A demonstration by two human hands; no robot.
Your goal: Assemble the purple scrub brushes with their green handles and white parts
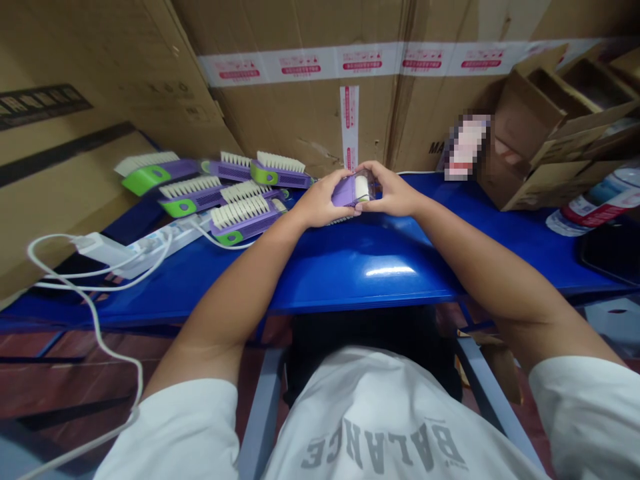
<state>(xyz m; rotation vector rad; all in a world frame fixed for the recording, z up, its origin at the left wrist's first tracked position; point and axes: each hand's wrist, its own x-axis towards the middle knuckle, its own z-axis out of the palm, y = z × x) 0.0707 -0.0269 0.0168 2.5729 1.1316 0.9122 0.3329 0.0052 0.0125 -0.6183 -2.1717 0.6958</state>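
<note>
Both hands hold a purple lint roller [345,192] with a white roll at its right end and a clear cover around that end. My left hand [323,200] is closed around the purple body. Fingers and thumb of my right hand [393,192] grip the covered roll end. Pale bristles [341,220] show just under my left hand; what they belong to is mostly hidden. To the left lie several purple and green brushes with cream bristles, bristles facing up; the nearest brush [243,217] is by my left forearm.
A white power strip [160,243] with cables lies left on the blue table [370,267]. Large cardboard boxes [300,113] stand behind. To the right are small open cartons [540,133], a water bottle [597,203] and a dark phone-like object [613,252].
</note>
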